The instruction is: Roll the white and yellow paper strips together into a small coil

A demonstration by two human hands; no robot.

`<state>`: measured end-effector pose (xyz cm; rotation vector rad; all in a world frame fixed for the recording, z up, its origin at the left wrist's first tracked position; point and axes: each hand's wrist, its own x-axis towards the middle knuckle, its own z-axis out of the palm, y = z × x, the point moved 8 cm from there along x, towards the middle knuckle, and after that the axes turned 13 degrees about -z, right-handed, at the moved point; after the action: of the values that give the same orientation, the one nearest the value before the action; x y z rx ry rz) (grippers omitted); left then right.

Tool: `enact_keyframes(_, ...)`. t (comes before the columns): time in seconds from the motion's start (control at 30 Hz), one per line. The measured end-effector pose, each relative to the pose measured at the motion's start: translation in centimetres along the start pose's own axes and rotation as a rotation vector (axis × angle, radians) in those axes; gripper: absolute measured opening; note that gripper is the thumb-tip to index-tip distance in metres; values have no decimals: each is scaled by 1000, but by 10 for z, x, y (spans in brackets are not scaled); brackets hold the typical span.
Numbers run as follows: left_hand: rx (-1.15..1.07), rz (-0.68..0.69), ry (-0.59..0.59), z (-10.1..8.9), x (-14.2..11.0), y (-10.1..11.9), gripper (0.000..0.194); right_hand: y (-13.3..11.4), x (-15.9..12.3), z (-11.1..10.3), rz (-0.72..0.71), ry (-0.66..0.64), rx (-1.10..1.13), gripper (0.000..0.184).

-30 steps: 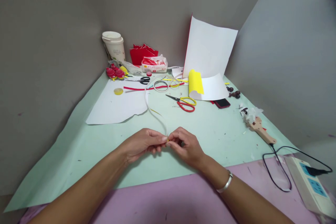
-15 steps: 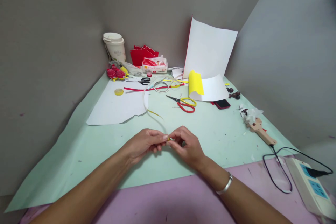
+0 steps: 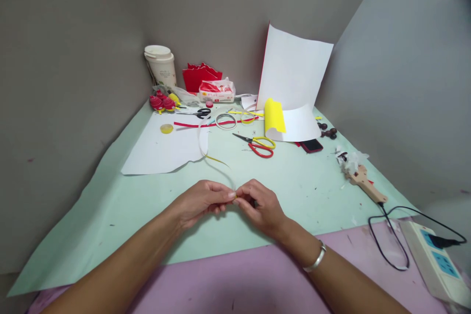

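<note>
Fingers of the left hand (image 3: 202, 202) and right hand (image 3: 262, 206) pinch a narrow, pale, flexible strip (image 3: 199, 138); its loop now bows farther left, suggesting turning.

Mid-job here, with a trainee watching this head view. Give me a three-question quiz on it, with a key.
1. Multiple choice: what runs in to where the left hand and right hand meet?
A) a black cord
B) a pale strip
C) a phone
2. True or false: the scissors with red and yellow handles lie beyond both hands, touching neither.
3. Fill in: the silver bracelet is on the ___ wrist.

Key: 1. B; 2. true; 3. right
</note>
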<state>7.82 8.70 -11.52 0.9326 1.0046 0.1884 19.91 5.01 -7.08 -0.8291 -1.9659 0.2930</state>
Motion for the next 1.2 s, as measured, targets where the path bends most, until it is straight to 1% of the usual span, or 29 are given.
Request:
enact_keyframes(0.1,-6,3,15,-1,-1,1,25,1,-1,0,19,7,14,6)
enact_keyframes(0.2,-48,2,45,-1,1,0,27,3,-1,-4,46,65,-19,7)
enact_keyframes(0.33,-71,12,67,0,2,-1,28,-1,-1,-7,18,105,-67,2)
enact_keyframes(0.5,-45,11,43,0,3,-1,27,-3,-1,-5,-13,83,-80,3)
enact_keyframes(0.67,1,-4,-16,0,2,0,24,1,-1,-1,7,18,-3,4)
enact_keyframes(0.8,22,-14,-26,0,1,-1,22,3,0,1,19,-16,48,3)
enact_keyframes(0.87,3,-11,-6,0,2,-1,23,3,-1,0,23,-1,33,3)
enact_keyframes(1.03,-89,14,42,0,3,-3,26,-2,-1,-7,-1,90,-80,3)
enact_keyframes(1.13,-90,34,46,2,2,-2,26,-6,0,-8,-26,105,-115,2)
enact_keyframes(1.2,-80,22,39,2,1,-1,26,-6,0,-7,-29,96,-123,3)
